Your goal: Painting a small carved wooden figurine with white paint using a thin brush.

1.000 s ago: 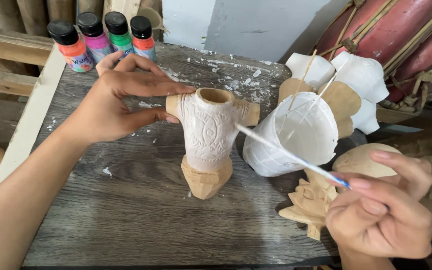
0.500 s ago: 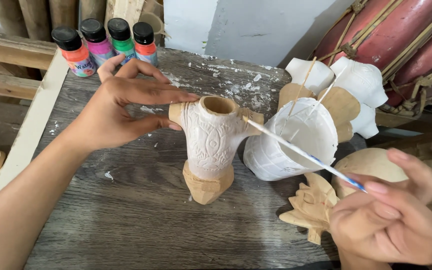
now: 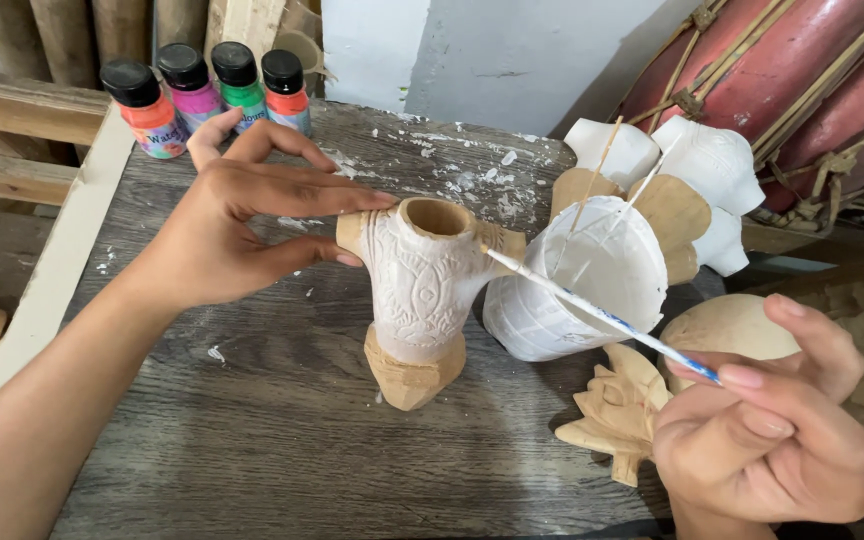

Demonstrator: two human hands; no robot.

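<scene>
A carved wooden torso figure (image 3: 420, 295) stands upright on the grey wooden table (image 3: 252, 440), its body coated white and its base bare wood. My left hand (image 3: 237, 225) pinches the figure's left shoulder stub between thumb and fingers. My right hand (image 3: 767, 435) at the lower right holds a thin paintbrush (image 3: 602, 315) with a blue-and-white handle. The brush tip touches the figure's right shoulder, near the hollow neck opening.
A white paint cup (image 3: 592, 280) with two sticks in it sits right of the figure. Several small paint bottles (image 3: 207, 90) stand at the table's back left. Carved wooden pieces (image 3: 617, 410), some white, lie at right. Red drums (image 3: 812, 90) stand behind.
The brush tip has shifted slightly on the figure's right shoulder. My left hand keeps its grip on the other shoulder; the figure stays in place.
</scene>
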